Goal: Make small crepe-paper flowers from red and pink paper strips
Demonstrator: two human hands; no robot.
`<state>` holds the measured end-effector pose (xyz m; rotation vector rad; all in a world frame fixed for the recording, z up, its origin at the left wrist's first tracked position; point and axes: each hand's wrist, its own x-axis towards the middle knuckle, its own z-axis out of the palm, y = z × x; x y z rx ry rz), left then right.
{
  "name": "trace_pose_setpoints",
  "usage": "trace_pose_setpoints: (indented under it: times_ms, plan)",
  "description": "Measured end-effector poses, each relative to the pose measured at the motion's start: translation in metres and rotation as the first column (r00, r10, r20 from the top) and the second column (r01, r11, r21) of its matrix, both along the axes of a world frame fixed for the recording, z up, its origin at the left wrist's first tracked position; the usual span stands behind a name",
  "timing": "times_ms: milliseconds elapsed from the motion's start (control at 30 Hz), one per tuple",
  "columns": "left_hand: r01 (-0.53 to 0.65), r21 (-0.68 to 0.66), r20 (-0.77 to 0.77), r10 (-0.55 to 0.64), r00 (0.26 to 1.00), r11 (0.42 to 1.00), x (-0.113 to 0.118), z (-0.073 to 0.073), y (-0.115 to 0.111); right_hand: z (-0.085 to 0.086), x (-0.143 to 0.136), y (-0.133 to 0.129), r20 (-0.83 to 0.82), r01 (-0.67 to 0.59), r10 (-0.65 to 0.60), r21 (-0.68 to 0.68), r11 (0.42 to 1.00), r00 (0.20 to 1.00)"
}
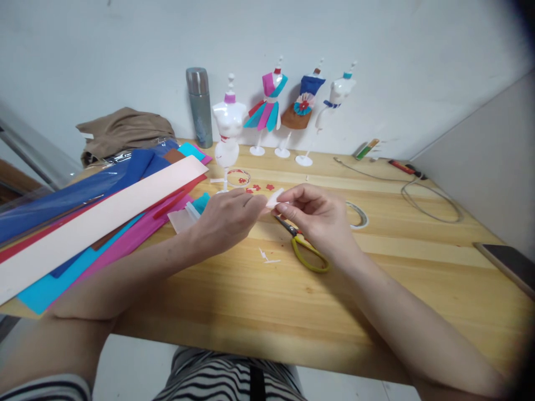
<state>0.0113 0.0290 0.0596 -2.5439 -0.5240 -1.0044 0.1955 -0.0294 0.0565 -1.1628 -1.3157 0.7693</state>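
Observation:
Between my two hands is a small pale pink piece, fabric or paper (pixel 275 198), raised a little above the table. My left hand (pixel 236 218) is closed, its fingertips at the left end of the piece. Thumb and forefinger of my right hand (pixel 320 214) pinch its right side. Scissors with yellow handles (pixel 311 262) lie under and beside my right hand, blades pointing toward the piece. White scraps (pixel 267 257) lie on the wood nearer to me. Behind my hands are small red flower cut-outs (pixel 257 188) and a white mini mannequin (pixel 229 120) with a pink neck band.
Coloured fabric strips (pixel 104 223) pile up at left, by a brown cloth (pixel 125 131). A thermos (pixel 199 108) stands near the wall, beside dressed mini mannequins (pixel 270 100). A tape roll (pixel 357 216), a cable (pixel 412 206) and a phone (pixel 507 264) are at right.

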Motion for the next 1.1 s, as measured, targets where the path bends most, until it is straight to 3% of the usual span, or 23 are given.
trace_pose_setpoints:
  times_ms: [200, 333, 467, 700, 1100]
  plan:
    - [0.025, -0.134, 0.022, -0.022, 0.999, 0.991, -0.002, -0.001, 0.005, 0.0, 0.002, -0.001, 0.123, 0.027, -0.03, 0.025, 0.999, 0.992]
    - [0.119, -0.083, 0.17, -0.104, 0.98, 0.989, 0.0, 0.0, 0.008, -0.001, 0.004, -0.002, 0.249, 0.024, -0.048, 0.099, 0.995, 0.967]
    - [0.222, -0.059, 0.191, -0.207, 0.96, 0.973, 0.002, 0.001, 0.01, 0.002, 0.003, -0.003, 0.317, 0.021, -0.075, 0.17, 0.985, 0.945]
    - [0.238, -0.076, 0.214, -0.217, 0.952, 0.968, 0.002, 0.001, 0.013, 0.006, 0.002, -0.006, 0.378, 0.012, -0.11, 0.251, 0.968, 0.919]
    - [0.278, -0.059, 0.224, -0.259, 0.939, 0.959, 0.001, -0.002, 0.019, 0.008, 0.0, -0.009, 0.363, 0.003, -0.084, 0.216, 0.976, 0.928]
